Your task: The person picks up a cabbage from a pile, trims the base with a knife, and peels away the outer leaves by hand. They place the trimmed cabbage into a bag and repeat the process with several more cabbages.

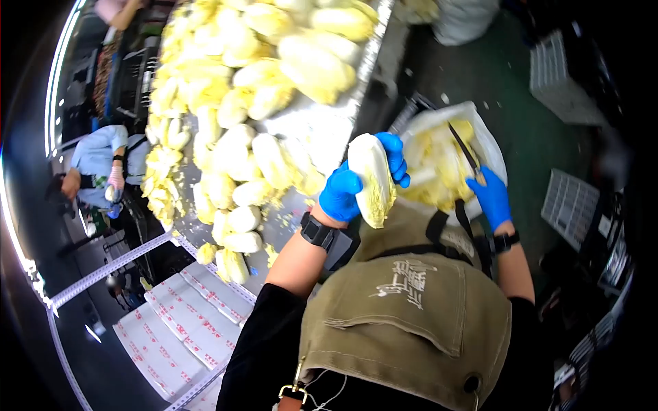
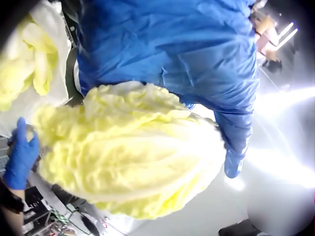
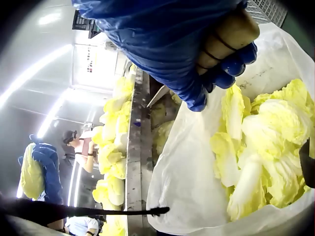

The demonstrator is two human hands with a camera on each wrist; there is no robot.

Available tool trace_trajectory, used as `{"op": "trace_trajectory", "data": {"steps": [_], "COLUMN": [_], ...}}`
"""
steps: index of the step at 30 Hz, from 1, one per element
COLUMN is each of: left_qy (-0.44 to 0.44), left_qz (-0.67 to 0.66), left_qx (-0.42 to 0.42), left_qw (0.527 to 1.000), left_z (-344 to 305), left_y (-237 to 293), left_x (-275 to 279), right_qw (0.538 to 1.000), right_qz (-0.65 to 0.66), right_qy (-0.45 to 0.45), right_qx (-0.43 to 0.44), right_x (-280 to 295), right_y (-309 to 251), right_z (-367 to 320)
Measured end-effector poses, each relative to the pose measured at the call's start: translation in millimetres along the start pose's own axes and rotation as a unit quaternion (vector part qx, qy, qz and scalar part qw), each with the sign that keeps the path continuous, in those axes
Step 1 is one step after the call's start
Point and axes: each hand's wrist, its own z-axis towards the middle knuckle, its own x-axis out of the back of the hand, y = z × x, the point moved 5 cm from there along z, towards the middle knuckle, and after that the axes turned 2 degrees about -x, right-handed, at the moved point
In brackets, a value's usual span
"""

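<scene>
A pale yellow cabbage [image 1: 371, 179] lies in the left hand [image 1: 343, 190], whose blue-gloved fingers curl around its sides. Seen from the left wrist, the cabbage [image 2: 133, 150] fills the middle, with the gloved left hand [image 2: 167, 49] behind it. Away to the right, the right hand [image 1: 491, 196] grips the handle of a knife [image 1: 463, 146], blade pointing up and left over a white-lined container of leaves. The right wrist view shows the right hand [image 3: 162, 44] curled round a wooden handle [image 3: 229, 42]; much of the blade is hidden there.
A metal table [image 1: 291, 123] heaped with cabbages stands at left of the body. The lined container [image 1: 495, 140] holds loose leaves [image 3: 275, 142]. White boxes [image 1: 181, 322] are stacked lower left, grey crates [image 1: 570, 205] stand at right, and another person [image 1: 99, 161] works across the table.
</scene>
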Motion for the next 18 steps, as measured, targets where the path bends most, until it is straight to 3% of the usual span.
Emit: {"op": "trace_trajectory", "data": {"steps": [3, 6, 8, 10, 12, 14, 15, 16, 17, 18], "left_qy": [0.071, 0.094, 0.106, 0.144, 0.198, 0.272, 0.328, 0.373, 0.399, 0.337], "left_qz": [-0.045, -0.117, -0.136, -0.119, -0.085, 0.009, 0.235, 0.363, 0.336, -0.022], "left_qx": [-0.026, -0.036, -0.083, -0.134, -0.193, -0.258, -0.283, -0.283, -0.294, -0.33], "left_qw": [0.996, 0.988, 0.981, 0.973, 0.957, 0.927, 0.87, 0.806, 0.801, 0.882], "left_z": [3.1, 21.9, 44.5, 73.2, 103.1, 129.4, 136.9, 143.7, 151.5, 171.2], "left_y": [55.2, 126.4, 187.7, 253.9, 322.4, 386.4, 418.8, 446.8, 468.9, 482.1], "left_x": [26.9, 83.5, 130.1, 179.0, 233.6, 291.6, 315.1, 336.1, 360.2, 389.3], "right_qw": [0.986, 0.997, 0.985, 0.982, 0.967, 0.964, 0.962, 0.963, 0.963, 0.962], "right_qz": [0.084, 0.054, 0.099, 0.13, 0.166, 0.158, 0.154, 0.142, 0.129, 0.115], "right_qy": [-0.095, 0.005, -0.027, -0.004, -0.014, 0.004, 0.014, 0.024, 0.034, 0.044], "right_qx": [-0.107, -0.056, -0.14, -0.137, -0.195, -0.215, -0.225, -0.229, -0.234, -0.243], "right_x": [-10.7, -32.2, -39.6, -45.0, -46.7, -39.7, -38.2, -37.7, -36.5, -34.7], "right_y": [-12.6, 22.0, 19.4, 3.6, -18.1, -38.8, -45.3, -47.5, -47.0, -44.4], "right_z": [2.9, 16.8, 20.7, 19.1, 15.3, 7.8, 7.0, 6.6, 4.0, -1.6]}}
